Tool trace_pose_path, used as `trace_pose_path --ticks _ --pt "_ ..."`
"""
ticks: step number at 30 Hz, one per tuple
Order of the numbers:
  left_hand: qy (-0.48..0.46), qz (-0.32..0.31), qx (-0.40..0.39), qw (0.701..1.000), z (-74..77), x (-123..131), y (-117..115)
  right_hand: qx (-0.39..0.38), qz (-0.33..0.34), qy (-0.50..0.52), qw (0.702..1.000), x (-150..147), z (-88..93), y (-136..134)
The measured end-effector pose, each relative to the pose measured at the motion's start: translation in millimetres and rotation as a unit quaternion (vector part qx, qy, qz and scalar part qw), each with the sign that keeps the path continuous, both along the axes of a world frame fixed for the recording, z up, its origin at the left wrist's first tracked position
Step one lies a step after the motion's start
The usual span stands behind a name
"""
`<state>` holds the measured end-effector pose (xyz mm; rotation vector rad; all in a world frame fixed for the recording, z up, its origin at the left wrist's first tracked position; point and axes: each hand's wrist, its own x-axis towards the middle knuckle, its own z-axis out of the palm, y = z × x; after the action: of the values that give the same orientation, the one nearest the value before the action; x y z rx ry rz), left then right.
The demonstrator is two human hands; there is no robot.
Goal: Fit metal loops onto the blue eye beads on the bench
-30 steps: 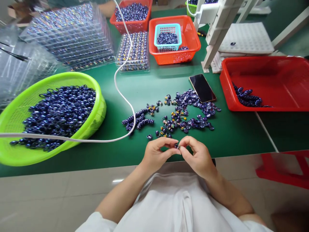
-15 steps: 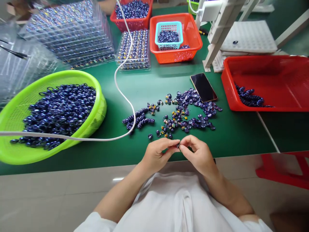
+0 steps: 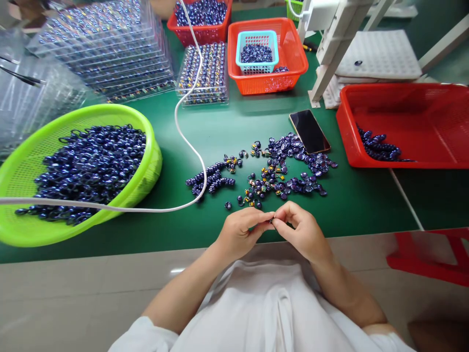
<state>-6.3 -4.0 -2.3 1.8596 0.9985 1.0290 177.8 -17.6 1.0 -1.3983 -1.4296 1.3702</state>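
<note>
Small dark piece (image 3: 271, 221) (mostly hidden by the fingers (image 3: 262, 216)) | between left hand (image 3: 238, 232) and right hand (image 3: 302, 232), over tabletop (image 3: 176, 232) near edge | left: pinched narrowly on it | right: thumb and forefinger pinching its other side | loose dark pieces (image 3: 287, 147) just beyond, black phone (image 3: 309, 131) beside them

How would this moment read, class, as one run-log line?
left hand: pinching small dark part | right hand: pinching same part | ahead: loose dark pieces on green table | phone: beside pieces
</note>
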Motion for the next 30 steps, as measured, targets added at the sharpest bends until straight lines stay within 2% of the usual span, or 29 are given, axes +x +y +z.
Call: trace_pose_path --ticks 5,8,12,15,18,21,25,30 --pt "-0.034 0.003 -0.053 0.998 1.9 3 -3 0.014 -0.005 -0.031 0.999 0 3.8 3" --pt "-0.072 0.023 -0.146 0.986 3.4 5 -4 0.037 -0.001 -0.051 0.998 -1 6.1 5" --pt "-0.151 0.084 -0.314 0.933 7.5 9 -5 0.045 0.012 -0.013 0.999 1 0.6 4" --pt "-0.183 0.115 -0.374 0.902 11.8 11 -3 0.059 -0.004 0.003 0.998 9 -8.7 -1" --pt "-0.191 0.126 -0.388 0.893 13.7 11 -1 0.108 -0.025 -0.012 0.994 16 -15.5 -6" --pt "-0.182 0.124 -0.387 0.896 10.9 12 -1 0.165 -0.01 -0.025 0.986 18 -15.8 -10" --pt "-0.171 0.112 -0.382 0.901 6.3 13 -1 0.231 0.009 -0.055 0.971 14 -12.0 -10" --pt "-0.175 0.106 -0.37 0.906 10.2 17 -2 0.292 0.012 -0.068 0.954 4 -12.1 -7"
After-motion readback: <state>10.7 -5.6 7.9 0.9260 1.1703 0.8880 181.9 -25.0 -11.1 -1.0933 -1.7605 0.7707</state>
